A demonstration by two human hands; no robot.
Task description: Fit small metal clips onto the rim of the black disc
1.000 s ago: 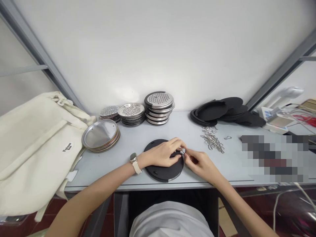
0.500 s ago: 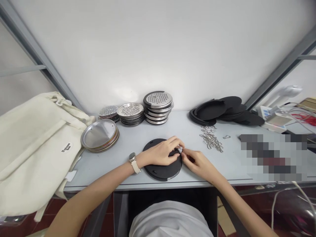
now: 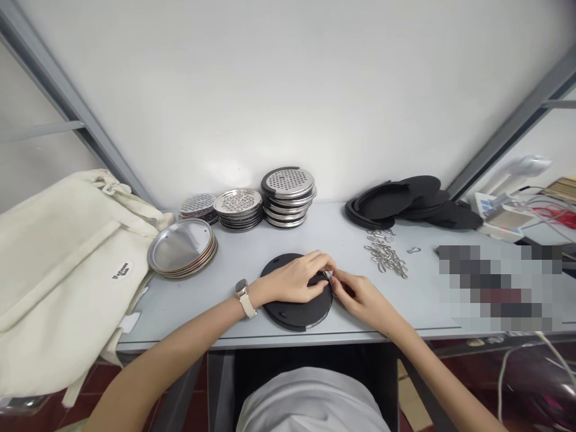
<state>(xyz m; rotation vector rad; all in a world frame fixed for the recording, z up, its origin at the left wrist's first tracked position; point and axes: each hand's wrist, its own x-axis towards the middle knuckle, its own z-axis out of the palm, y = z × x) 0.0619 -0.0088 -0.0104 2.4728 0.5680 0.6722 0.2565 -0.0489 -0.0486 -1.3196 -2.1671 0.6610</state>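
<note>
A black round disc (image 3: 294, 314) with small slots lies flat near the front edge of the table. Over it rests my left hand (image 3: 297, 279), its fingers curled round the disc's right edge and thumb bent inward. At that same edge my right hand (image 3: 360, 293) pinches a small shiny metal clip (image 3: 328, 274) between thumb and forefinger. Fingers cover most of the clip, so its exact shape and how it sits on the disc are hidden. The fingertips of both hands nearly meet there.
Behind stand stacks of perforated metal grater discs (image 3: 288, 183) and plain metal discs (image 3: 182, 245). Black round covers (image 3: 387, 201) are heaped at the back right, with loose metal clips (image 3: 386, 255) before them. A cream bag (image 3: 76, 258) stands left; a blurred patch (image 3: 499, 288) covers something right.
Both hands stay at the disc's right edge, with only tiny finger movement around the metal clip. The view has shifted very slightly.
</note>
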